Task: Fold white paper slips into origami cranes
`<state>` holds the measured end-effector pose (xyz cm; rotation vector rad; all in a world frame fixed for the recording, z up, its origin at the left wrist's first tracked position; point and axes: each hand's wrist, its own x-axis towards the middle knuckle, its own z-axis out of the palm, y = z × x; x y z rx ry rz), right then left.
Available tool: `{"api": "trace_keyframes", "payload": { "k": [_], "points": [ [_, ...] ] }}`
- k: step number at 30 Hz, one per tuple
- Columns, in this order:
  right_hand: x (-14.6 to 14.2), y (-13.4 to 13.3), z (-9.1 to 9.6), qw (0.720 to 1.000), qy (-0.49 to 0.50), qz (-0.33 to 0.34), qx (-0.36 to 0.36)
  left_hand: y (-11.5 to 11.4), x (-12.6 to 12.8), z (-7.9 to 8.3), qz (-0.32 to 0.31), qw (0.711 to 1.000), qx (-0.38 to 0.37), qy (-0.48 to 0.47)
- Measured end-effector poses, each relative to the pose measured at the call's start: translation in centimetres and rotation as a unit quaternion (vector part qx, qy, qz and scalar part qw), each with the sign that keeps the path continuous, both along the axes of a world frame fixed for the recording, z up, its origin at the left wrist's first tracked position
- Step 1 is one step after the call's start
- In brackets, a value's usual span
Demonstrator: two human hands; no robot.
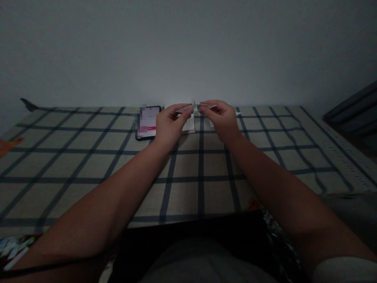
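Both my hands hold a small folded white paper piece [196,106] just above a checked cloth surface [188,173], near the far wall. My left hand [169,125] pinches its left tip with thumb and forefinger. My right hand [223,120] pinches its right tip the same way. The paper looks like a small folded figure with two flat wings. More white paper [190,125] lies on the cloth under my hands, partly hidden by them.
A phone [147,122] with a lit pink and white screen lies just left of my left hand. A plain wall rises behind the surface. A dark object [352,112] stands at the right edge; an orange scrap [7,145] shows far left.
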<state>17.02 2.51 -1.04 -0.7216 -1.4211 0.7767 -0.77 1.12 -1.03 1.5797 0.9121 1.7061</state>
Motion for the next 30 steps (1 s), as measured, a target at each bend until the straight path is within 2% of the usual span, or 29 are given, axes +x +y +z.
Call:
{"api": "trace_keyframes", "payload": {
  "k": [6, 12, 18, 25, 27, 30],
  "points": [
    [0.3, 0.6, 0.3, 0.989, 0.065, 0.077, -0.107, 0.5, -0.3, 0.2, -0.081, 0.987, -0.114, -0.075],
    [1.3, 0.6, 0.9, 0.97, 0.077, 0.155, -0.172, 0.2, -0.4, 0.9, -0.124, 0.971, -0.174, -0.103],
    [1.2, 0.6, 0.6, 0.958, 0.112, 0.182, -0.189, -0.2, -0.5, 1.7, -0.184, 0.942, -0.238, -0.152],
    [0.9, 0.8, -0.1, 0.949, 0.134, 0.213, -0.187, -0.5, -0.3, 1.9, -0.264, 0.889, -0.307, -0.213],
    [1.0, 0.8, -0.1, 0.948, 0.123, 0.217, -0.196, -0.4, -0.3, 1.6, -0.28, 0.886, -0.306, -0.207],
    [1.1, 0.8, -0.1, 0.947, 0.105, 0.227, -0.201, -0.2, -0.4, 1.4, -0.285, 0.896, -0.293, -0.172]
  ]
}}
